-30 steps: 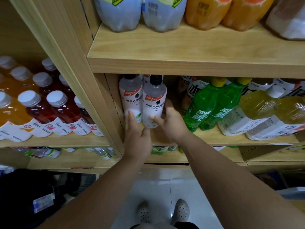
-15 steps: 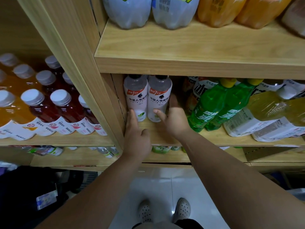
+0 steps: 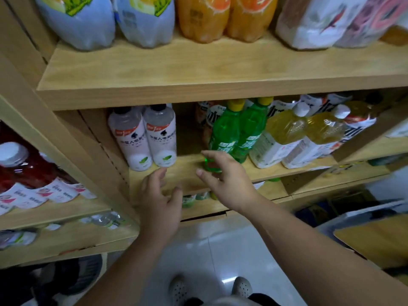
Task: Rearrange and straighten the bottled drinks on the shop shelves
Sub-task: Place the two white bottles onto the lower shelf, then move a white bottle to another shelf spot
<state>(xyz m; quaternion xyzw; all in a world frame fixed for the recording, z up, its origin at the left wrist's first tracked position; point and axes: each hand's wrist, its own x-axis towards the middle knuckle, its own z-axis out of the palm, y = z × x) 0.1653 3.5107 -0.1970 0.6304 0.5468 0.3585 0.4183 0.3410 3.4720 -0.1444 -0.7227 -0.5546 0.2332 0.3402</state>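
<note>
Two white-labelled bottles (image 3: 146,138) with black caps stand upright side by side at the left end of the middle shelf (image 3: 187,171). To their right, past a gap, two green bottles (image 3: 229,138) with yellow caps lean left. My left hand (image 3: 160,202) hovers in front of the shelf edge below the white bottles, fingers relaxed, holding nothing. My right hand (image 3: 223,177) is spread open just in front of the base of the nearer green bottle; whether it touches it is unclear.
Yellow-drink bottles (image 3: 295,138) lean beside the green ones. Large bottles (image 3: 141,16) fill the upper shelf. Red drinks (image 3: 26,171) with white caps stand in the left bay beyond the wooden upright (image 3: 72,155). Lower shelves hold more bottles. Tiled floor and my shoes lie below.
Both hands have let go of the two white bottles, which now stand straight. My right hand has moved right toward the green bottles; my left hand has drawn back slightly.
</note>
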